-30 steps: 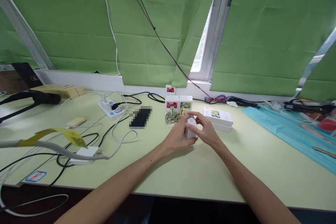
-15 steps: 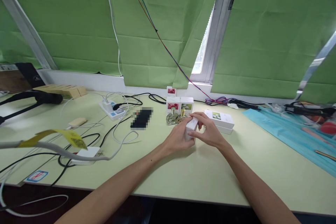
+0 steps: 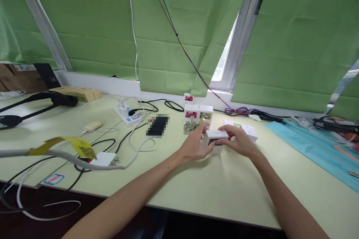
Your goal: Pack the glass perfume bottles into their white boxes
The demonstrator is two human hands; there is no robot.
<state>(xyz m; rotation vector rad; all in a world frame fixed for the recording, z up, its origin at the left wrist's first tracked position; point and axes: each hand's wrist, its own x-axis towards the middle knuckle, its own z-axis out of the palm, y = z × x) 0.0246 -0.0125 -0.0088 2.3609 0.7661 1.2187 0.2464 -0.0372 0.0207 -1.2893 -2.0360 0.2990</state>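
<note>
A small white box (image 3: 216, 134) with a picture on its front stands upright between my two hands. My left hand (image 3: 195, 145) grips its left side, thumb on the front. My right hand (image 3: 238, 141) holds its right side, fingertips at the front and top corner. Just behind are glass bottles with gold caps (image 3: 192, 125), partly hidden by my left hand. Behind the bottles stand a white box with a red picture (image 3: 191, 114) and one with a green picture (image 3: 206, 114). Another white box (image 3: 249, 133) lies behind my right hand.
A power strip (image 3: 129, 116), a dark pixelated object (image 3: 157, 125) and tangled cables lie to the left. A yellow-tagged grey cable (image 3: 67, 162) crosses the left foreground. Blue sheeting (image 3: 297, 138) covers the right side. Green curtains (image 3: 179, 63) hang behind the table (image 3: 224, 190).
The held box has turned so its broad pictured face shows, and my hands have moved slightly apart around it. The whole view has shifted, with the scene sliding to the right.
</note>
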